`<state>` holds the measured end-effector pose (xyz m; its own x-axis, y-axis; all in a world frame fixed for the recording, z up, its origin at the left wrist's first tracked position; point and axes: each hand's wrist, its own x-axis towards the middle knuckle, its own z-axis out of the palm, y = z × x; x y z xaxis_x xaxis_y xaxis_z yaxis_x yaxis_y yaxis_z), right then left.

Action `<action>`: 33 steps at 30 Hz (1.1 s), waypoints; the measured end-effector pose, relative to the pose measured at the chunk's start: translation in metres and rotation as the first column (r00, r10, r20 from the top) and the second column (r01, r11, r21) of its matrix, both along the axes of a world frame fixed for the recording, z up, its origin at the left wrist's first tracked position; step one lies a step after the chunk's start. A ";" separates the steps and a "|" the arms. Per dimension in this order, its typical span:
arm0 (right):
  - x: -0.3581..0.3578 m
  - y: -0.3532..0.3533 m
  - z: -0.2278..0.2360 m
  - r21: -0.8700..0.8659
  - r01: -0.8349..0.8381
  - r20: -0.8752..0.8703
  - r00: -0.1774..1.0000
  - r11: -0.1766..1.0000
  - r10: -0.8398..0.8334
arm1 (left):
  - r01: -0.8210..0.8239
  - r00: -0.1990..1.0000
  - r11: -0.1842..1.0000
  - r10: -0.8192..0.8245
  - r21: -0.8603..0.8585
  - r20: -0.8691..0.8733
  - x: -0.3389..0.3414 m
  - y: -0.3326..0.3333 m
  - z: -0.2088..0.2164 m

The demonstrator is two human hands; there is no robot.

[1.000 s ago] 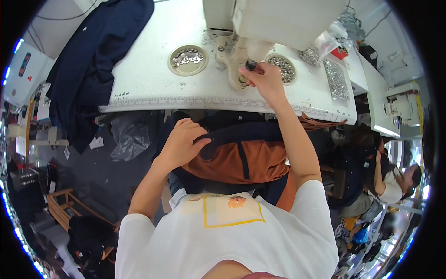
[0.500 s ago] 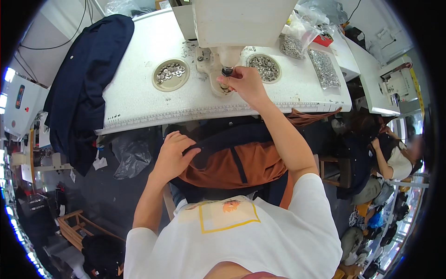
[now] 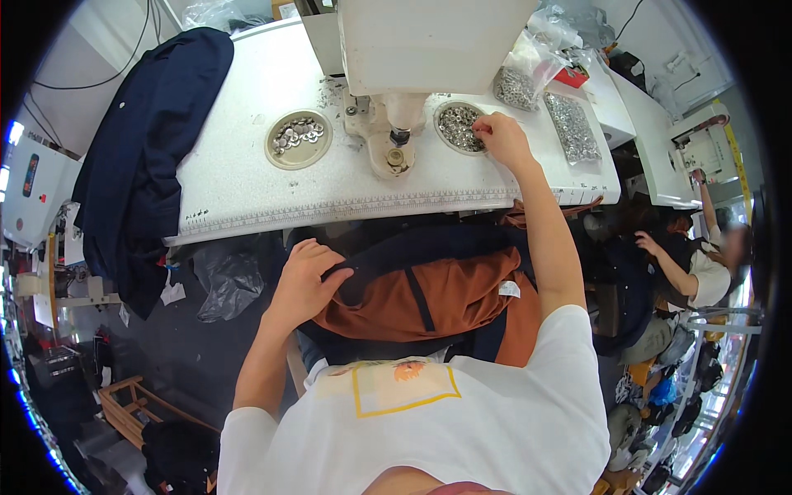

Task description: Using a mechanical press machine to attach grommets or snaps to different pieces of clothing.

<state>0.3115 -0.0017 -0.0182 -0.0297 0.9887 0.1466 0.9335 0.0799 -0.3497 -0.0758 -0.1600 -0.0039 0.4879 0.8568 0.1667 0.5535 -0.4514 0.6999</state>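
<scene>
Across my lap lies a dark navy garment (image 3: pixel 462 239) with a rust-orange lining (image 3: pixel 379 305). My left hand (image 3: pixel 307 276) has its thumb and fingers closed round the garment's navy edge at its left end. My right hand (image 3: pixel 503 139) is over the right-hand round dish (image 3: pixel 441 142) of small metal snap parts (image 3: pixel 459 124), fingertips pinched at its right side. Whatever is between those fingertips is too small to make out. Left of that dish stands a white press machine (image 3: pixel 429 49). Its dark upper die (image 3: pixel 399 137) hangs above a brassy lower die (image 3: pixel 395 157).
A left-hand round dish (image 3: pixel 318 158) holds silvery caps. Bags of metal parts (image 3: pixel 572 128) lie at the table's right. A navy garment (image 3: pixel 140 165) drapes over the left edge. A ruler strip (image 3: pixel 355 206) runs along the front. Another person (image 3: pixel 709 276) works at far right.
My right hand has moved right from the press dies to the dish of snap parts, uncovering the lower die. My left hand stays on the garment. A white label now shows on the lining.
</scene>
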 end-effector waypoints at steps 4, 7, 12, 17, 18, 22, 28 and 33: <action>-0.022 -0.002 0.003 0.088 -0.028 -0.029 0.999 0.996 0.030 | -0.022 1.000 1.000 0.022 0.008 -0.004 -0.003 -0.002 0.000; -0.054 -0.012 0.010 0.144 -0.096 -0.186 0.975 0.985 0.122 | -0.003 1.000 0.999 0.002 -0.034 -0.021 -0.004 0.000 0.000; -0.106 -0.052 0.027 -0.024 -0.210 -0.128 0.970 0.977 0.206 | 0.024 1.000 0.999 -0.024 0.025 0.008 -0.006 -0.002 -0.002; -0.117 -0.060 0.037 -0.030 -0.098 0.014 0.995 0.995 0.098 | -0.020 0.999 1.000 0.020 -0.002 0.027 -0.021 -0.007 -0.007; -0.117 -0.063 0.037 0.000 -0.084 -0.020 0.996 0.996 0.084 | -0.019 0.999 1.000 0.019 -0.005 0.035 -0.021 -0.007 -0.008; -0.116 -0.070 0.031 0.094 -0.129 -0.156 0.977 0.987 0.142 | -0.007 0.997 1.000 0.007 0.005 0.071 -0.021 -0.006 -0.012; -0.129 -0.090 0.047 -0.038 -0.109 -0.281 0.955 0.993 0.094 | -0.009 0.995 1.000 0.008 0.006 0.096 -0.025 -0.002 -0.018; -0.160 -0.092 0.045 0.038 -0.315 -0.329 0.892 0.948 0.309 | 0.023 0.996 1.000 -0.023 0.002 0.084 -0.023 0.003 -0.017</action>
<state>0.1515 -0.0940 0.0269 -0.2901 0.9388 0.1856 0.6946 0.3400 -0.6339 -0.0986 -0.1567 -0.0213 0.4920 0.8452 0.2088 0.4822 -0.4643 0.7429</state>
